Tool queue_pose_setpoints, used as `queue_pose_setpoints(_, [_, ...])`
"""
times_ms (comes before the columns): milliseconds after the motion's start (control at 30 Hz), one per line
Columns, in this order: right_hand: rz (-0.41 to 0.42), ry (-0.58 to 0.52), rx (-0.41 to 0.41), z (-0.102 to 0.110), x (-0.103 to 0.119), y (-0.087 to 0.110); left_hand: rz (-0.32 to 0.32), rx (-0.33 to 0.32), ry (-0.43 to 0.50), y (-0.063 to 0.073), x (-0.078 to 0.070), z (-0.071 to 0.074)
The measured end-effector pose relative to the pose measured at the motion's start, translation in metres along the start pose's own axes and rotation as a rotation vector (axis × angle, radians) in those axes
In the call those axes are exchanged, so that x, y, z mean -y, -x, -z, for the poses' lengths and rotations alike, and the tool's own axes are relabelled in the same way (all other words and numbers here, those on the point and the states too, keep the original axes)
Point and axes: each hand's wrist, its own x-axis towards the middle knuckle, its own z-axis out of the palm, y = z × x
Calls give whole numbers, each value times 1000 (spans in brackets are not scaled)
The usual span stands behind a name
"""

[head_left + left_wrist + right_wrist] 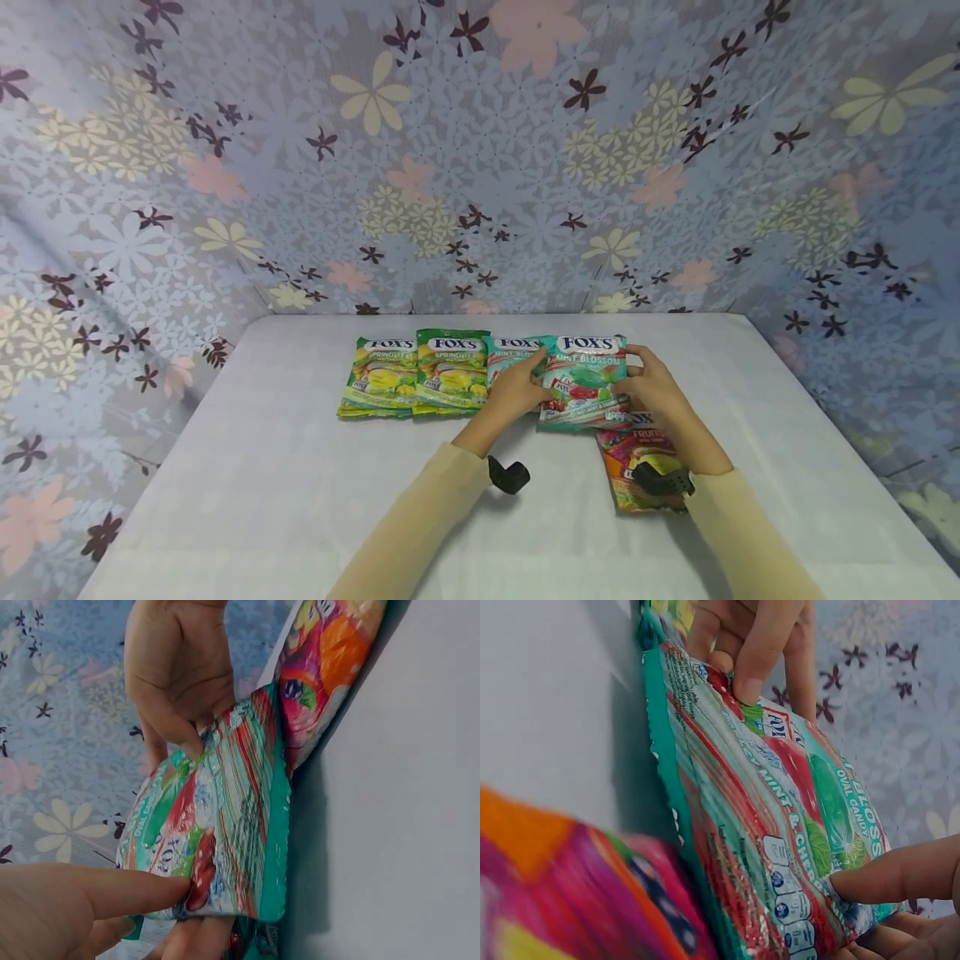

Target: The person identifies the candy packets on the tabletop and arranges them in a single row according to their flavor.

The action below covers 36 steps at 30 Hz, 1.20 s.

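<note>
A teal Mint Blossom candy bag (587,375) is held between both hands, its front facing up and tilted. My left hand (516,390) pinches its left edge, thumb on the printed front and fingers behind. On the opposite edge my right hand (663,393) grips in the same way, as the right wrist view shows with the thumb (900,874) on top of the bag. A second Mint Blossom bag (504,352) lies on the table, partly covered by the left hand. Under the right wrist lies a red and orange Fruits candy bag (626,479), its top overlapped by the held bag.
Two green and yellow Spring Tea candy bags (452,373) lie side by side in the row at the left. All of it is on a white-covered table (300,500). A flowered cloth (480,150) hangs behind and along the sides.
</note>
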Motion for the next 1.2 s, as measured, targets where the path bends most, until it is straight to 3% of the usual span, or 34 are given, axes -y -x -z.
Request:
queue_pose_setpoints(100, [-17,39,-8,4,-1,-7,29,21,-6,-9,-2,-3])
queue_pose_setpoints(267, [-18,56,-18,7,-1,-20,48,-11,-58,-21,-4,-8])
queue_pose_setpoints(633, [-68,79,-39,14,-7,-44,93,-48,-126,-35,-6,-26])
queue_pose_setpoints(967, [-62,145,-52,15,-17,-53,81,-27,-160,-34,-11,-30])
queue_pose_setpoints(1200, [-88,144,-76,12,-19,-54,33,-67,-102,-27,-13,-32])
